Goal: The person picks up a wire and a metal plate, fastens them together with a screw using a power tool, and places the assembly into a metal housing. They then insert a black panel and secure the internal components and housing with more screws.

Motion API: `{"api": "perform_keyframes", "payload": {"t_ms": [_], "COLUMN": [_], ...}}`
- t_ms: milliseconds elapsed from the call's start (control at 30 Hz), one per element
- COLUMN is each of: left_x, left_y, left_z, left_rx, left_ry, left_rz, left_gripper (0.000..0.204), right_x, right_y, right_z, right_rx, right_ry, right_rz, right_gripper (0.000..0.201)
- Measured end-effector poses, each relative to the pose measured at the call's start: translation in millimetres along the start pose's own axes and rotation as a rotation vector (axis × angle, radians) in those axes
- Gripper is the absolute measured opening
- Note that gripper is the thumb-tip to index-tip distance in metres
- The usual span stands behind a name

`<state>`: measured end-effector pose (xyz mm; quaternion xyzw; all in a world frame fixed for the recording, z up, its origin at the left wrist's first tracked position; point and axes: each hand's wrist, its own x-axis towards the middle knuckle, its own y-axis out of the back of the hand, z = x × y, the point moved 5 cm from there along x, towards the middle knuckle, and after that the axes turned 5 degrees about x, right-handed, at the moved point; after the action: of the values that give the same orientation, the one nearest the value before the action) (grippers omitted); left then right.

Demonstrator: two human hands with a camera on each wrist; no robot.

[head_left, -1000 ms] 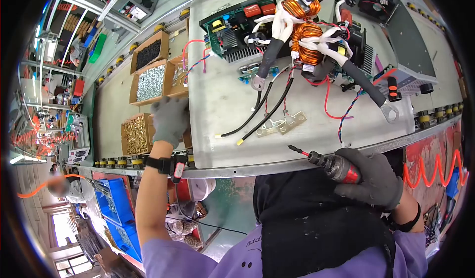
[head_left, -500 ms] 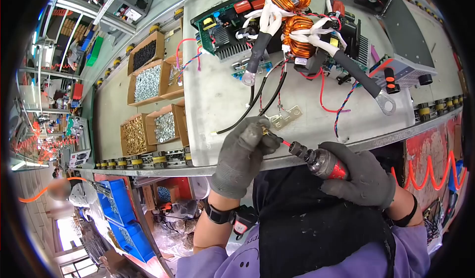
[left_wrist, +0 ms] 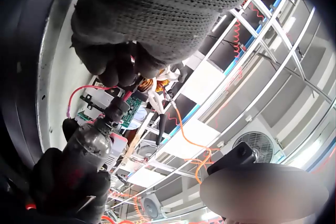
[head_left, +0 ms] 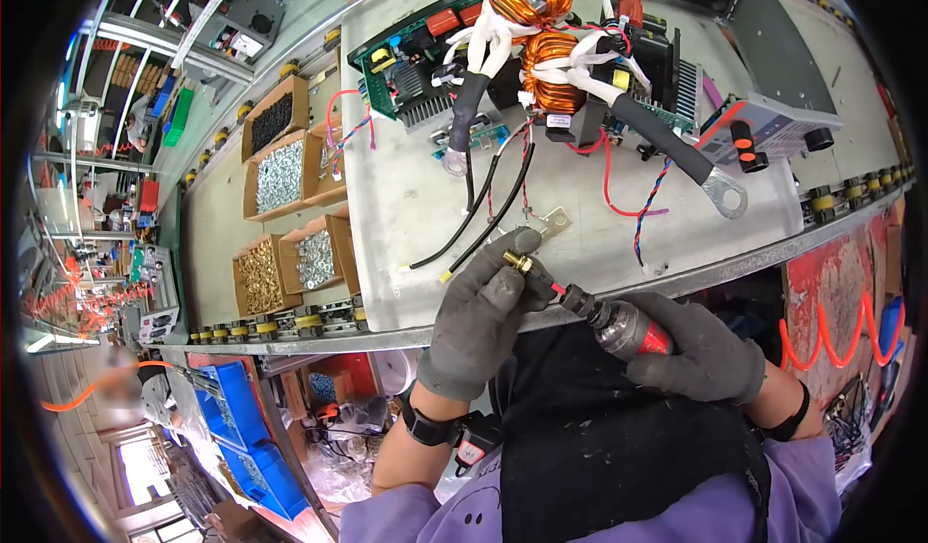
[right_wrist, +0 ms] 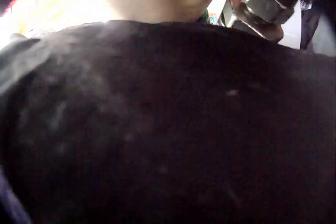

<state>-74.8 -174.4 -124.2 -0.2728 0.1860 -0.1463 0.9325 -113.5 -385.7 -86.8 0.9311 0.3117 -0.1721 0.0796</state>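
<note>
My gloved left hand (head_left: 469,321), near the table's front edge, pinches a brass screw (head_left: 518,262) at the bit end of a power screwdriver (head_left: 619,326). My gloved right hand (head_left: 704,352) grips the red-and-dark body of that screwdriver, its bit pointing at the left hand. In the left wrist view the screwdriver (left_wrist: 89,141) lies below the left glove (left_wrist: 157,16), which hides the screw. Just beyond the left fingertips is a small metal plate (head_left: 556,222) on the tabletop. Dark cloth (right_wrist: 168,119) fills most of the right wrist view.
Beyond the hands stands an electronics assembly with copper coils (head_left: 551,71), a green circuit board (head_left: 387,98) and loose cables with ring lugs (head_left: 725,195). Cardboard boxes at left hold brass screws (head_left: 259,277), silver washers or nuts (head_left: 314,259), silver screws (head_left: 280,177) and black screws (head_left: 275,119).
My left hand has come from the boxes at left to the screwdriver's tip, where the brass screw now shows. The right hand keeps its grip on the screwdriver and has shifted slightly left.
</note>
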Motion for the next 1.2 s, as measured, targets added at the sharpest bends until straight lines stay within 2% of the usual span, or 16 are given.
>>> {"api": "perform_keyframes", "payload": {"t_ms": [167, 233, 267, 333, 467, 567, 633, 667, 700, 733, 767, 800, 833, 1067, 1167, 1200], "left_x": [0, 1, 5, 11, 26, 29, 25, 29, 31, 32, 32, 36, 15, 22, 19, 20], "left_y": [-4, -2, -1, -1, -13, -10, -2, 16, 43, 52, 33, 33, -24, -34, -35, -33], "left_z": [12, 24, 20, 31, 22, 27, 24, 20, 14, 12, 13, 17, 26, 21, 23, 20], "left_rx": [0.161, 0.550, 0.551, 1.482, 1.837, 1.732, 1.677, 1.670, 1.634, 1.560, 1.728, 1.819, 1.831, 1.698, 1.665, 1.492], "left_ry": [0.045, -0.004, -0.002, -0.316, -0.504, -0.452, -0.576, -0.426, -0.418, -0.569, -0.929, -0.625, -0.561, -0.637, -0.606, -0.537], "left_rz": [-0.006, 0.146, 0.136, 0.392, 0.426, 0.366, 0.309, 0.331, 0.293, 0.260, 0.191, 0.162, 0.245, 0.211, 0.180, 0.156], "left_gripper": [0.048, 0.046, 0.046, 0.042, 0.032, 0.033, 0.035, 0.036, 0.035, 0.017, 0.014, 0.018, 0.035, 0.041, 0.042, 0.042], "right_x": [-2, -4, -6, -9, -17, -23, -23, -22, -29, -28, -32, -37, -45, -69, -74, -75], "right_y": [3, 4, 5, 7, 11, 15, 11, 6, 8, 7, 6, 6, 4, 5, 5, 6], "right_z": [-1, 4, 6, 9, 7, 9, 18, 24, 20, 28, 30, 29, 28, 39, 40, 41], "right_rx": [-0.025, -0.026, -0.029, -0.035, -0.014, -0.120, -0.067, -0.103, -0.118, -0.144, -0.149, -0.125, -0.100, -0.052, -0.028, -0.022], "right_ry": [0.083, 0.110, 0.138, 0.120, 0.023, -0.001, 0.067, 0.088, 0.088, 0.094, 0.133, 0.116, 0.120, 0.129, 0.084, 0.067], "right_rz": [0.025, 0.053, 0.074, 0.095, 0.108, 0.130, 0.118, 0.130, 0.197, 0.216, 0.273, 0.301, 0.301, 0.372, 0.332, 0.315], "right_gripper": [0.073, 0.073, 0.073, 0.073, 0.072, 0.070, 0.069, 0.064, 0.063, 0.064, 0.066, 0.066, 0.066, 0.063, 0.063, 0.064]}}
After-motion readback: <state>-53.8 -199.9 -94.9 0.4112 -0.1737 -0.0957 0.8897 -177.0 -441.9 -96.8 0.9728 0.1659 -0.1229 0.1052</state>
